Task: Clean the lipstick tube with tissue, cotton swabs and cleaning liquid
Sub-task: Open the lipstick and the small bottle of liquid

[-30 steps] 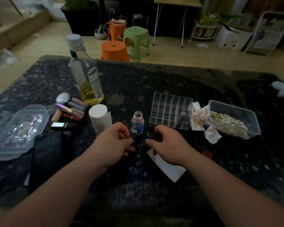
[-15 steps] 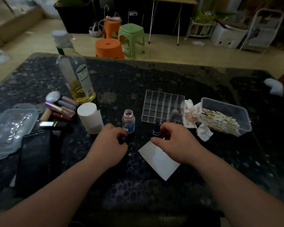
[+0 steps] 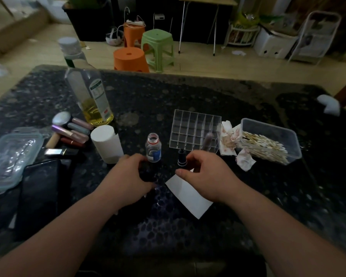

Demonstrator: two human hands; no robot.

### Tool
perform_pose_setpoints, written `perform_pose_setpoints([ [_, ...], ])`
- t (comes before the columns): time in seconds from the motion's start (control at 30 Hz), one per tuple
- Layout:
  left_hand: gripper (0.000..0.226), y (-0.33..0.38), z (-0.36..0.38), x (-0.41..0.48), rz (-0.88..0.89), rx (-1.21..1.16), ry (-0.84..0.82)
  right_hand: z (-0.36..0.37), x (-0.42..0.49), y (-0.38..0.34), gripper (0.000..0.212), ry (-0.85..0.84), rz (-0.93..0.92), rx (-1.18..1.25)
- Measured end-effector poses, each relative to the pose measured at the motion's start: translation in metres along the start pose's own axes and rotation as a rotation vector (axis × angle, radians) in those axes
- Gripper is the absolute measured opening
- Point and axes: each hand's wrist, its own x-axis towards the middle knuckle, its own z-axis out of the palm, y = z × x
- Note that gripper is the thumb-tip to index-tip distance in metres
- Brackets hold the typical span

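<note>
- Dark speckled table [image 3: 188,236] noted at the near edge, dimly lit; both forearms are brought in over it
- left hand [image 3: 126,176] seen with fingers curled inward, seemingly round a small dark piece; against the dark top it cannot be told whether anything is gripped
- right hand [image 3: 206,176] held loosely arched, thumb out, nothing seen in its grasp; it is poised over the white tissue sheet [image 3: 188,194], which lies flat and partly covered by it
- lipstick tube [image 3: 181,158] stood upright just beyond the right fingertips, black, apparently untouched
- small cleaning bottle [image 3: 153,147] stood uncapped just beside the left fingers; tissue roll [image 3: 108,143] to its left
- clear organiser [image 3: 194,128] behind the tube; stained tissues [image 3: 228,136] and swab box [image 3: 268,124] to its right
- tall bottle [image 3: 92,96] of yellow liquid further back; stools [image 3: 130,59] on the floor beyond
- risks judged: open bottle could be tipped and spilled by a careless left-hand move; narrow tube could be toppled if nudged rather than pinched cleanly; tissue could be dragged off by the right wrist
</note>
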Motion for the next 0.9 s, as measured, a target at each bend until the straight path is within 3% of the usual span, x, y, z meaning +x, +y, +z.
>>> perform_pose_setpoints([
  [0.07, 0.046, 0.01, -0.013, -0.012, 0.031, -0.115, 0.133, 0.003, -0.001, -0.003, 0.015, 0.017, -0.001, 0.046],
  [0.1, 0.038, 0.016, -0.019, -0.02, 0.026, -0.296, 0.162, 0.004, -0.002, -0.005, 0.014, 0.031, -0.001, 0.083],
  [0.17, 0.044, 0.032, -0.029, -0.036, 0.008, -0.777, 0.043, 0.007, -0.006, -0.01, 0.012, 0.058, -0.009, 0.18],
  [0.2, 0.048, 0.039, -0.03, -0.042, 0.02, -0.901, -0.03, 0.009, -0.009, -0.014, 0.011, 0.069, -0.019, 0.233],
  [0.37, 0.039, 0.054, -0.013, -0.041, -0.03, -0.964, 0.023, 0.015, -0.024, -0.025, 0.006, 0.144, -0.067, 0.319],
  [0.5, 0.031, 0.06, -0.012, -0.041, 0.018, -1.043, -0.026, 0.013, -0.033, -0.029, 0.005, 0.244, -0.067, 0.407],
  [0.7, 0.016, 0.066, -0.02, -0.043, 0.008, -1.382, -0.092, 0.005, -0.038, -0.035, 0.011, 0.264, -0.096, 0.507],
  [0.77, 0.011, 0.068, -0.022, -0.043, 0.008, -1.431, -0.071, 0.005, -0.037, -0.036, 0.009, 0.272, -0.108, 0.484],
  [0.9, 0.014, 0.069, -0.024, -0.043, 0.042, -1.523, -0.097, 0.004, -0.037, -0.038, 0.011, 0.187, -0.095, 0.658],
])
